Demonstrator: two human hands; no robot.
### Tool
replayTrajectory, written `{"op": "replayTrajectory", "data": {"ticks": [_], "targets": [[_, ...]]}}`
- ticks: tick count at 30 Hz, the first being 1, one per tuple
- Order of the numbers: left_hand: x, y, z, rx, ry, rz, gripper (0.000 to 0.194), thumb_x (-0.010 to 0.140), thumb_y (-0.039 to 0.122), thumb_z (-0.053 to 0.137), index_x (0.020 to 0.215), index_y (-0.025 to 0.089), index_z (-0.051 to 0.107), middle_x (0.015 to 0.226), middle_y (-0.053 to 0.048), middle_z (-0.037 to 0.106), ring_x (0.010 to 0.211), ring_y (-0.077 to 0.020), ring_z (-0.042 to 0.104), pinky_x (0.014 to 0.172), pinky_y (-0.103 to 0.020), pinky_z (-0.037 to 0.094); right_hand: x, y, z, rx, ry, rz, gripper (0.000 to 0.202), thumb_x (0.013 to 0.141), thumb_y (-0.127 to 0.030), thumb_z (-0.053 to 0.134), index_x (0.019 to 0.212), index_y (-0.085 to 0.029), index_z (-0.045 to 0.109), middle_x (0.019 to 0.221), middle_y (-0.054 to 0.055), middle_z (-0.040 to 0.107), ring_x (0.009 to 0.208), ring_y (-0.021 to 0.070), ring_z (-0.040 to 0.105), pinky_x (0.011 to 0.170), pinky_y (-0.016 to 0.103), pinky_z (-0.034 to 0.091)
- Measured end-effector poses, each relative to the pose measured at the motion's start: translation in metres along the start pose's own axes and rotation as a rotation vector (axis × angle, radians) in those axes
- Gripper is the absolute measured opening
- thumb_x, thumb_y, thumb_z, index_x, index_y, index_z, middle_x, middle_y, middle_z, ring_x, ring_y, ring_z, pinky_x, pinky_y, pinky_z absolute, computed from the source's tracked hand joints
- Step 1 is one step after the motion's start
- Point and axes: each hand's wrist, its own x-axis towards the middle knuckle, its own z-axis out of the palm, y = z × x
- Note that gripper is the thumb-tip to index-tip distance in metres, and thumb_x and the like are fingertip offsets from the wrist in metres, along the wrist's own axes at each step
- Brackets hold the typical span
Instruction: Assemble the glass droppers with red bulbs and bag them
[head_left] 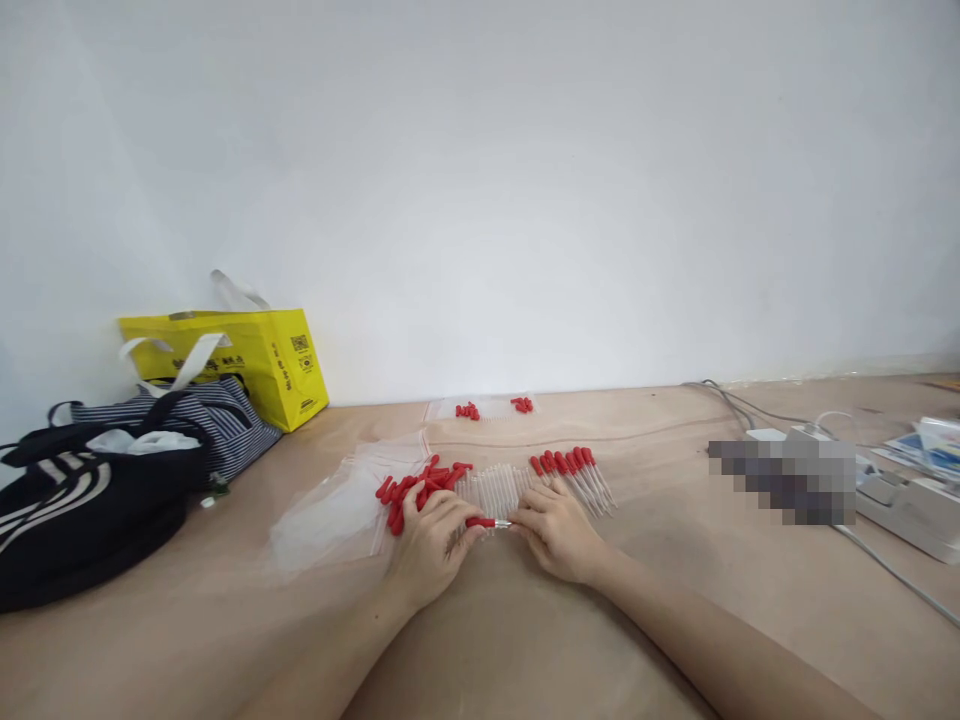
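Between my hands lies a dropper (491, 523), its red rubber bulb on the left and its clear tube on the right. My left hand (431, 535) is closed on the red bulb end, thumb and fingers pinched. My right hand (559, 530) pinches the clear tube end. Loose red rubber bulbs (397, 490) lie in a pile just beyond my left hand. A row of clear dropper tubes (495, 485) lies behind the held dropper. Past my right hand, several droppers with red bulbs (577, 470) lie side by side, tips toward me.
Clear plastic bags (330, 510) lie left of the pile. More red bulbs (469, 411) and tubes sit in a bag by the wall. A yellow bag (292, 360), striped bag (225, 420) and black bag (90, 520) stand left. A power strip (911, 515) and cables are right.
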Motion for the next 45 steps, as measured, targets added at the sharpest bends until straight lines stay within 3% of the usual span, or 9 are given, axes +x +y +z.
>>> {"op": "replayTrajectory", "data": {"ticks": [3,6,10,13,18,26,38,41,45], "targets": [[0.000,-0.010,-0.006,0.081,0.040,-0.131,0.032,0.077,0.036,0.052,0.106,0.024,0.050,0.103,-0.005,0.060,0.098,-0.0232,0.050,0.091,-0.047,0.017,0.000,0.013,0.005,-0.037,0.045,0.230,0.022,0.084,-0.021,0.040,0.083,-0.019,0.061,0.077,0.004,0.060,0.075,0.0146,0.050,0.067,0.027,0.025],[-0.001,-0.018,-0.016,0.139,-0.034,-0.290,0.022,0.073,0.032,0.054,0.093,0.023,0.055,0.097,-0.005,0.061,0.093,-0.0239,0.052,0.082,-0.045,0.025,0.001,0.026,0.011,-0.057,0.076,0.482,0.022,0.084,-0.023,0.038,0.088,-0.018,0.059,0.080,0.004,0.063,0.077,0.0161,0.053,0.068,0.028,0.026],[-0.004,-0.020,-0.026,0.131,-0.215,-0.342,0.010,0.071,0.031,0.055,0.075,0.022,0.056,0.080,-0.001,0.062,0.078,-0.0207,0.055,0.075,-0.040,0.028,0.003,0.031,0.018,-0.108,0.035,0.612,0.016,0.081,-0.024,0.041,0.086,-0.019,0.056,0.071,0.003,0.063,0.073,0.0180,0.056,0.070,0.030,0.026],[-0.005,-0.017,-0.026,0.146,-0.255,-0.330,0.011,0.069,0.031,0.057,0.074,0.022,0.056,0.078,-0.001,0.063,0.078,-0.0212,0.056,0.075,-0.040,0.028,0.006,0.027,0.021,-0.163,0.011,0.677,0.012,0.078,-0.018,0.044,0.085,-0.018,0.054,0.070,0.004,0.063,0.071,0.0185,0.056,0.067,0.030,0.025],[-0.005,-0.015,-0.021,0.183,-0.279,-0.337,0.007,0.071,0.026,0.056,0.074,0.021,0.055,0.080,-0.003,0.063,0.080,-0.0221,0.056,0.073,-0.037,0.030,0.009,0.023,0.023,-0.150,-0.036,0.706,0.013,0.076,-0.014,0.044,0.081,-0.018,0.056,0.080,0.005,0.064,0.075,0.0181,0.057,0.064,0.029,0.024],[-0.005,-0.022,-0.024,0.200,-0.296,-0.361,0.003,0.072,0.022,0.055,0.073,0.020,0.055,0.079,-0.001,0.062,0.079,-0.0203,0.057,0.071,-0.034,0.033,0.012,0.018,0.019,-0.147,-0.021,0.697,0.023,0.079,-0.032,0.045,0.073,-0.017,0.061,0.080,0.008,0.063,0.081,0.0202,0.055,0.071,0.032,0.027],[-0.004,-0.025,-0.018,0.189,-0.261,-0.396,0.011,0.067,0.006,0.052,0.069,0.017,0.052,0.075,-0.002,0.053,0.070,-0.0170,0.055,0.063,-0.027,0.040,0.017,0.014,0.017,-0.154,-0.139,0.777,0.023,0.074,-0.030,0.046,0.072,-0.015,0.063,0.081,0.012,0.065,0.081,0.0238,0.057,0.072,0.036,0.026],[-0.005,-0.027,-0.013,0.123,-0.191,-0.349,0.014,0.068,0.004,0.048,0.070,0.017,0.053,0.076,-0.002,0.052,0.070,-0.0164,0.055,0.065,-0.028,0.042,0.017,0.014,0.019,-0.156,-0.120,0.780,0.023,0.075,-0.028,0.045,0.070,-0.015,0.063,0.080,0.011,0.065,0.079,0.0230,0.057,0.071,0.035,0.027],[-0.005,-0.029,-0.005,-0.043,0.023,-0.237,0.017,0.075,0.011,0.043,0.084,0.017,0.056,0.094,-0.008,0.053,0.069,-0.0148,0.057,0.070,-0.032,0.047,0.015,0.016,0.020,-0.136,-0.037,0.797,0.026,0.079,-0.030,0.042,0.069,-0.017,0.062,0.077,0.009,0.065,0.076,0.0212,0.056,0.069,0.034,0.027]]}}
